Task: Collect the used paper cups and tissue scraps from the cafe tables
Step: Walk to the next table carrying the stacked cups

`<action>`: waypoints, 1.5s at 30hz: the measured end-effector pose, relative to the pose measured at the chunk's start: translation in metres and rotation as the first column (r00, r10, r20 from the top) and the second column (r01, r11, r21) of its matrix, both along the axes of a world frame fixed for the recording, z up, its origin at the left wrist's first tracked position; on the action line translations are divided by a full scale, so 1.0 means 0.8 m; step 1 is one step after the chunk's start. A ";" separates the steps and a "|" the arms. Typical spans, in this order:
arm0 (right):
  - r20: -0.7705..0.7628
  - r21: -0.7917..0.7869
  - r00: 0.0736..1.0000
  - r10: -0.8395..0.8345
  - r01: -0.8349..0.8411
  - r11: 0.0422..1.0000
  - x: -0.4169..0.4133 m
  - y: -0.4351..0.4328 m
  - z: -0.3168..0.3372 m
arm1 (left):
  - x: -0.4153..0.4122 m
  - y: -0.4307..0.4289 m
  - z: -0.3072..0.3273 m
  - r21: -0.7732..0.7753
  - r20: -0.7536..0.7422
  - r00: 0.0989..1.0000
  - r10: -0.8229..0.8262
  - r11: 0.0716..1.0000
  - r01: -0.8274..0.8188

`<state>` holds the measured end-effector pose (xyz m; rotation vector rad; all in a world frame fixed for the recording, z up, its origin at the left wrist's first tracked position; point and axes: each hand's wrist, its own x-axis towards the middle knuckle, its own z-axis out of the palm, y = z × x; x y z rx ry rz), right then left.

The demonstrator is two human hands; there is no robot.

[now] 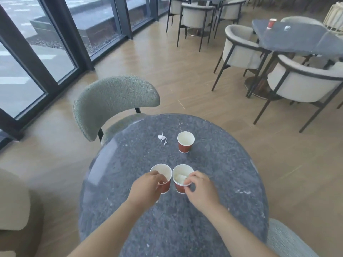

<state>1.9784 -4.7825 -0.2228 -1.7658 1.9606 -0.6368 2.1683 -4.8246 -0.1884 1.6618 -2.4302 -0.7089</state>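
I've got my left hand (pixel 146 184) pinching one red paper cup (pixel 163 178) by the rim and my right hand (pixel 199 190) pinching the tissue-stuffed cup (pixel 181 179) touching it, so a clumsy lift tips both, dumping the wad.

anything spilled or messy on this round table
No spill shows. All three cups stand upright. A loose tissue scrap lies left of the far cup, and white crumbs dot the table to the right. The right-hand cup has tissue stuffed inside.

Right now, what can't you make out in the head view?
- Left cup: the left hand covers its near wall and part of the rim.
- White lump in the right cup: too blurred to identify; the right hand hides the near rim.
- Far table: its cup and white scrap are too small for detail.
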 end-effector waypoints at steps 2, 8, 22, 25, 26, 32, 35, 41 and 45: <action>-0.008 0.002 1.000 -0.024 0.024 1.000 0.001 -0.018 -0.011 | -0.002 -0.020 -0.011 0.009 0.043 0.999 0.001 1.000 -0.001; -0.027 0.033 1.000 -0.007 0.008 0.999 -0.006 -0.050 -0.038 | -0.007 -0.063 -0.049 0.028 0.125 0.991 -0.047 0.999 0.044; 0.056 0.014 0.998 0.031 -0.032 0.999 -0.027 -0.066 -0.043 | -0.007 -0.080 -0.058 0.019 0.002 0.999 -0.039 0.999 0.039; 0.062 -0.001 0.998 0.028 -0.028 1.000 -0.036 -0.082 -0.035 | -0.007 -0.092 -0.051 -0.001 -0.024 1.000 -0.021 1.000 0.021; 0.055 -0.003 0.998 0.031 -0.031 1.000 -0.039 -0.088 -0.032 | -0.008 -0.097 -0.048 -0.005 -0.038 0.999 -0.016 1.000 0.016; 0.019 -0.009 0.999 0.050 -0.050 0.999 -0.053 -0.129 -0.029 | -0.023 -0.140 -0.040 -0.033 -0.118 0.993 0.023 0.999 -0.027; -0.025 -0.005 0.996 0.082 -0.082 0.997 -0.058 -0.157 -0.029 | -0.035 -0.171 -0.045 -0.027 -0.131 0.991 0.021 0.999 -0.025; -0.150 0.063 0.972 0.180 -0.172 0.983 -0.065 -0.198 -0.043 | -0.056 -0.233 -0.075 0.001 -0.071 0.994 0.085 0.996 -0.085; -0.151 -0.016 0.975 0.164 -0.168 0.986 -0.069 -0.206 -0.058 | -0.065 -0.260 -0.106 0.057 0.056 0.993 0.106 0.992 -0.109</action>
